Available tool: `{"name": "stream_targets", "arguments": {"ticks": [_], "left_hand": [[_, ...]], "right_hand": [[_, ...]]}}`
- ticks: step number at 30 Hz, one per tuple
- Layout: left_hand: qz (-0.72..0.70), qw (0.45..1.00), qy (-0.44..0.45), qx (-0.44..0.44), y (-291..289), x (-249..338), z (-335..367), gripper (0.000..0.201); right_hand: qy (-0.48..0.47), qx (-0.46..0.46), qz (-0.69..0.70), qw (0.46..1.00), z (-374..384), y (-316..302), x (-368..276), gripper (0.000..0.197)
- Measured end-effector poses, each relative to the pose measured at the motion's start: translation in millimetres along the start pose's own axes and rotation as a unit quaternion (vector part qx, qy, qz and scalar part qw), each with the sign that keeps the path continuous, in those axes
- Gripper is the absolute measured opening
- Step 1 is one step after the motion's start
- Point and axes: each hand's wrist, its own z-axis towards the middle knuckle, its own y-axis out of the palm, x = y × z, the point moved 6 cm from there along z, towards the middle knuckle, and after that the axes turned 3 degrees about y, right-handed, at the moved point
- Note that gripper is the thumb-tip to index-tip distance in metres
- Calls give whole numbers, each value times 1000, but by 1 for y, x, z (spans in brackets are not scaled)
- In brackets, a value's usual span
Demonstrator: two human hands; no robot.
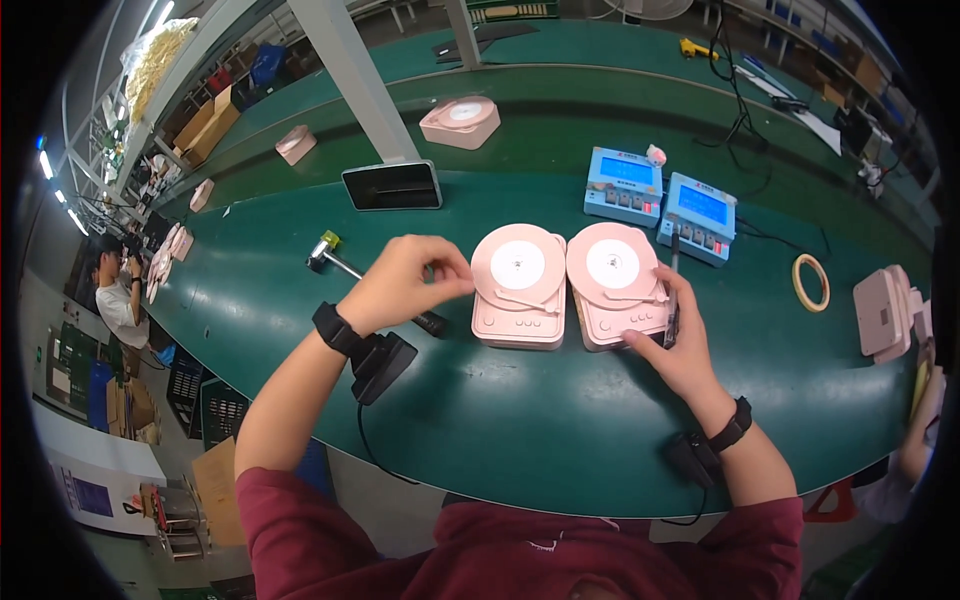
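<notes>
Two pink toy record players with white disc centres stand side by side on the green table. At the left record player [518, 290], my left hand [415, 280] has its thumb and finger pinched against the platter's left edge. Whatever sits in that pinch, if anything, is too small to see. My right hand [685, 335] grips the right record player [612, 280], thumb on its front corner and fingers along its right side. A dark pen-like tool [673, 300] stands upright in the same hand. Left of the players lies a hammer [345, 266] with a yellow-green end, partly behind my left hand.
A phone-like black screen [392, 186] leans by a white post. Two blue meter boxes [697, 215] with cables stand behind the players. To the right are a tape roll [811, 282] and pink players [884, 312]. Another pink player [461, 122] sits on the far belt.
</notes>
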Motion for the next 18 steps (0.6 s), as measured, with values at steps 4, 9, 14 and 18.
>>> {"name": "stream_targets", "arguments": {"ticks": [4,9,14,18], "left_hand": [[108,992,42,-58,18,27,14,27],[225,964,-12,-139,21,40,30,20],[238,950,-67,-191,26,41,38,22],[226,952,-73,-193,28,39,36,22]], "right_hand": [[-3,2,8,1000,1,-2,1,76],[-8,8,-8,1000,2,-1,3,75],[-17,9,5,1000,1,-2,5,76],[-6,1,17,1000,0,-1,3,76]]}}
